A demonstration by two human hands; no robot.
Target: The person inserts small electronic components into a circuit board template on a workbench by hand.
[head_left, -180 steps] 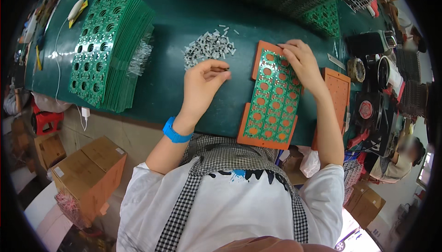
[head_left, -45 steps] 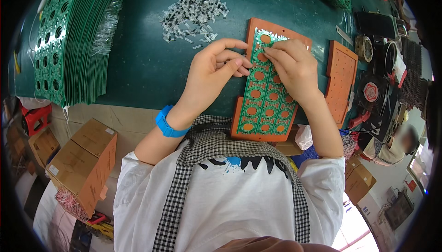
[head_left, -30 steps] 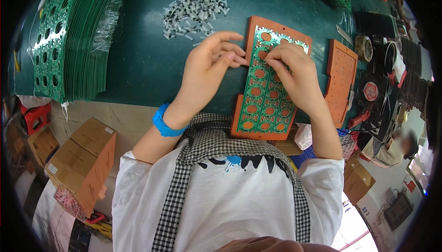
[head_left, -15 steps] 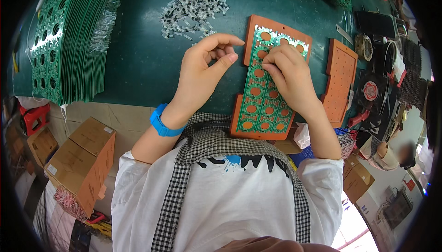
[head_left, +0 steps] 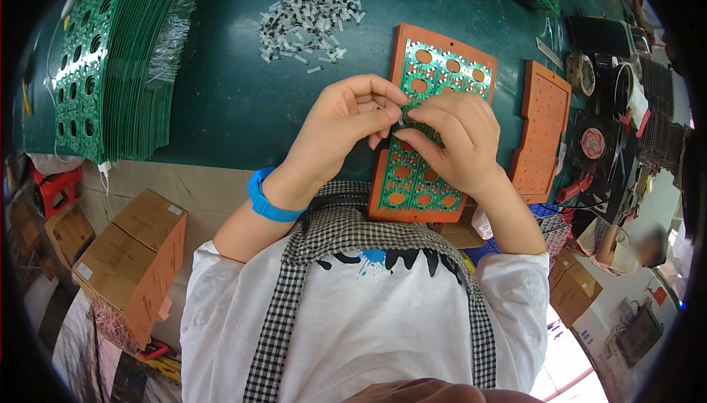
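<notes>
A green circuit board panel (head_left: 402, 172) with rows of round cut-outs lies on an orange fixture plate (head_left: 442, 215). My left hand (head_left: 346, 123) is closed in a pinch at the panel's left edge. A small pale part (head_left: 401, 121) shows at its fingertips, too small to make out fully. Over the panel, my right hand (head_left: 460, 138) is curled toward those fingertips, its thumb and index finger apart, nothing visible between them. The right hand covers the panel's middle rows. Beyond my left hand lies a loose pile of small clear parts with dark ends (head_left: 313, 16).
A tall stack of green circuit panels (head_left: 132, 71) stands at the left. To the right are a second orange plate (head_left: 541, 134), a dark phone-like device (head_left: 600, 38) and a roll of tape (head_left: 582, 75). Cardboard boxes (head_left: 132, 248) sit below the table's edge at left.
My left hand has moved right and its fingers have come together. My right hand has drawn back from the upper part of the panel toward the left fingertips, its thumb and index finger parting.
</notes>
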